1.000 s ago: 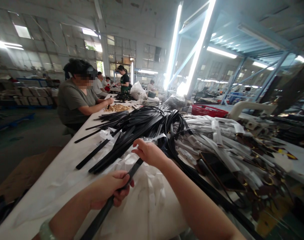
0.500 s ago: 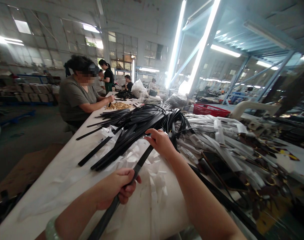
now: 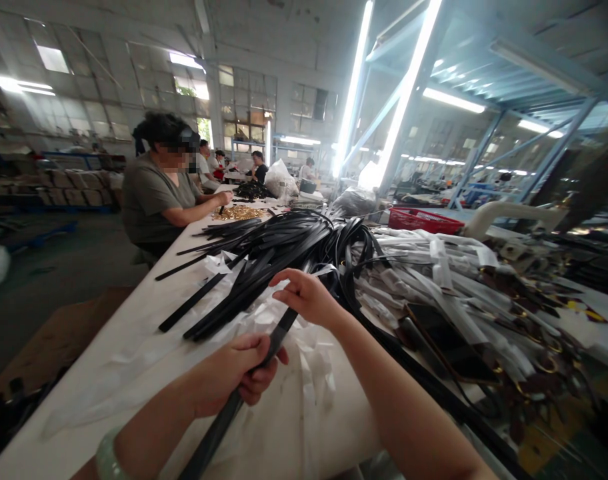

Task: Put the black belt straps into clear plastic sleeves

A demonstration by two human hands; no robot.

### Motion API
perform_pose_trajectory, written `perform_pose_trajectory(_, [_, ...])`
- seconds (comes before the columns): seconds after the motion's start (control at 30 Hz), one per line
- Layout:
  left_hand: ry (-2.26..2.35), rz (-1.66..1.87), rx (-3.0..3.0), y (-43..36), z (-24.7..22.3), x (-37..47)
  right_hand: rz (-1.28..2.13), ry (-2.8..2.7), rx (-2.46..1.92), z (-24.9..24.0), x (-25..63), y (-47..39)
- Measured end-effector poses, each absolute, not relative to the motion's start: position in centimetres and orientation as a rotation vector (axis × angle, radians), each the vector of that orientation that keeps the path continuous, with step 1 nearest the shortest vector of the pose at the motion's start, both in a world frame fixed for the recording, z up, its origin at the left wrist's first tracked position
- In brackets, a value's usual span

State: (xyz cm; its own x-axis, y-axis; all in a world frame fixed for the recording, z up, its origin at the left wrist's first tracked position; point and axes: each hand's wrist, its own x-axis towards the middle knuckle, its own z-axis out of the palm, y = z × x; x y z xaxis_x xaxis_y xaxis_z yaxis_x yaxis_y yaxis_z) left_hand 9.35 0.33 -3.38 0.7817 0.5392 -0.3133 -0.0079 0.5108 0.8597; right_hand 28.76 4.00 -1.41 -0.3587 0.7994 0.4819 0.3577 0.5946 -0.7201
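A long black strap (image 3: 215,427) slants up from the bottom edge, over the white table. My left hand (image 3: 254,367) is closed round it, thumb on top. Farther up the same strap, my right hand (image 3: 307,297) is curled over its upper part, with index finger and thumb bent and a gap showing between them. The strap's far end is hidden beneath that hand. Just behind lies a big heap of black straps (image 3: 279,247). Crumpled white paper strips (image 3: 311,353) lie under and beside my hands.
White-wrapped straps (image 3: 444,267) and a dark phone-like slab (image 3: 451,340) lie at right. A red basket (image 3: 424,220) stands behind. A co-worker (image 3: 157,187) sits at the table's left edge by gold-coloured small parts (image 3: 239,212). A metal rack post (image 3: 409,87) rises beyond.
My right hand has moved slightly left and down towards my left hand, and the upper strap has shifted with it. My left hand keeps its grip almost in place.
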Motion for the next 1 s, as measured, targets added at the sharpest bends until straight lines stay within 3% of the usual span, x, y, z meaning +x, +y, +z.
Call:
perform_pose_trajectory(0.17, [0.627, 0.372, 0.976, 0.6, -3.5, 9.1, 0.413, -2.152, -0.885, -1.4, 26.8, 2.6])
perform_pose_trajectory(0.43, [0.609, 0.372, 0.941, 0.9, -3.7, 9.1, -0.068, -2.083, -1.231, -2.1, 28.8, 4.9])
perform_pose_trajectory(0.6, [0.623, 0.401, 0.977, 0.8, -3.7, 9.0, -0.053, -2.359, -1.085, -1.6, 26.4, 2.9])
perform_pose_trajectory(0.8, [0.629, 0.378, 0.965, 1.0, -3.7, 9.0, -0.24, -2.083, -1.398, -1.5, 30.0, 5.0])
perform_pose_trajectory(1.0, [0.631, 0.38, 0.978, 1.1, -4.1, 8.9, -0.22, -2.398, -1.092, -2.2, 26.0, 2.7])
